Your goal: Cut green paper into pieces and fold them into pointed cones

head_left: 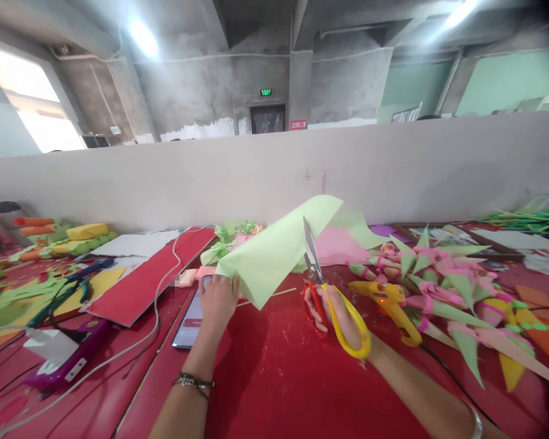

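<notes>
A light green sheet [274,250] slants up from left to right above the red table. My left hand [219,297] grips its lower left corner, fingers closed, over a phone [187,323]. My right hand [333,308] holds scissors with one yellow and one red handle [360,341]. Their blades are parted and point up at the sheet, with one blade in front of its right part. Whether the blades touch the sheet's edge I cannot tell.
A yellow glue gun [388,299] lies right of the scissors, beside a heap of pink and green paper cones [457,286]. On the left are a red board [150,274], a purple power strip [68,360] and a white cable. A pale partition [210,183] stands behind.
</notes>
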